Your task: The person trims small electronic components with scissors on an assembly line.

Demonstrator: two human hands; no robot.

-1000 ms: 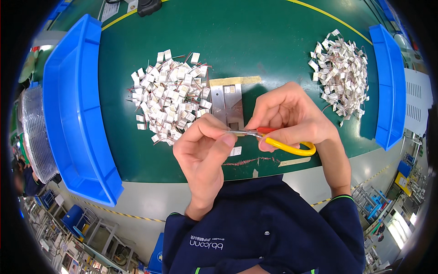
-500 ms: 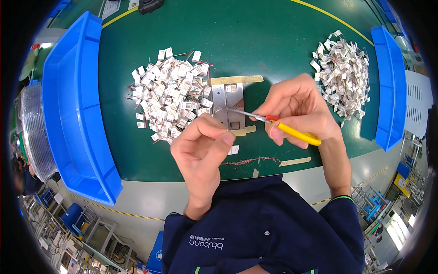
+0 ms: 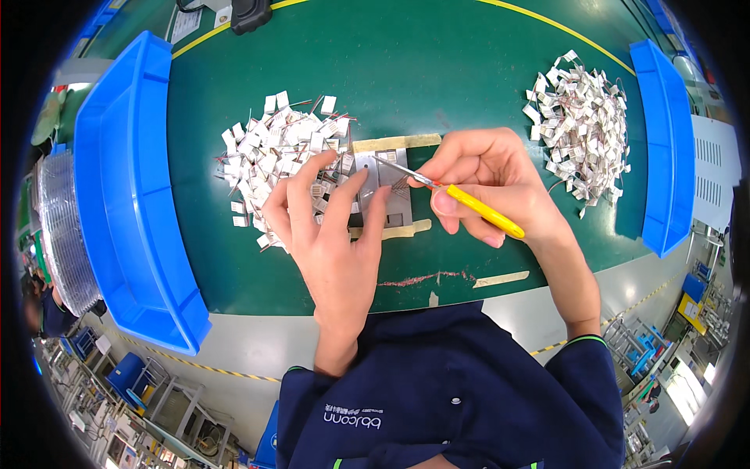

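- The left hand (image 3: 337,262) reaches over the near side of the left heap (image 3: 254,144) and the left part of the metal plate (image 3: 399,205). Its fingers are spread and its thumb stands apart; nothing shows gripped in it. Whether its fingertips touch the plate is hard to tell.
- The right hand (image 3: 496,187) grips the scissors (image 3: 484,211), which have a yellow and red handle; the blades look closed together and point up and left across the plate.
- The plate lies on the green tabletop (image 3: 336,47), with a strip of tape at its far edge (image 3: 398,143) and another at its near edge (image 3: 406,230). A white plug (image 3: 392,155) sits in its upper right part.
- The left heap is made of white plugs with thin red and dark wires; the right heap (image 3: 582,129), well apart from the hands, holds similar wired plugs.
- A blue tray stands at each side: the left tray (image 3: 156,211) and the right tray (image 3: 662,148).
- As a judgement, the work seems well under way: both heaps are large, and no plug shows between the blades. Which heap is finished, and so how much is left, cannot be told.
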